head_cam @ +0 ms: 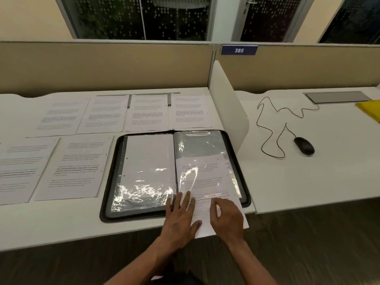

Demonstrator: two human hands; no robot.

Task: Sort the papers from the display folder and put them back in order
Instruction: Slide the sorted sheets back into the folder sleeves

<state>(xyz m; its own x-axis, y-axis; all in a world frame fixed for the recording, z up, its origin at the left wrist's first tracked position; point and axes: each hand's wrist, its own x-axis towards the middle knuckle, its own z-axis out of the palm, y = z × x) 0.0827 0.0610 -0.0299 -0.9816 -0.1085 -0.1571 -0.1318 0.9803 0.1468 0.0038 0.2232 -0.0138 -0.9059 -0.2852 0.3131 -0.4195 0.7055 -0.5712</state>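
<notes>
A black display folder (115, 171) lies open on the white desk, its clear plastic sleeves shining. The left sleeve (148, 161) holds a blank-looking sheet. A printed sheet (205, 182) sits partway in the right sleeve, its lower end sticking out over the desk's front edge. My left hand (181, 217) lies flat with straight fingers on the folder's lower middle and on that sheet's left edge. My right hand (226, 217) rests on the sheet's lower part with fingers curled, seeming to pinch the paper. Several printed pages (78, 165) lie spread in two rows left of and behind the folder.
A white divider panel (228, 108) stands just right of the folder. Beyond it lie a black mouse (304, 146) with its looping cable, a grey cable hatch (337, 97) and a yellow object (370, 109) at the far right. A beige partition (102, 66) backs the desk.
</notes>
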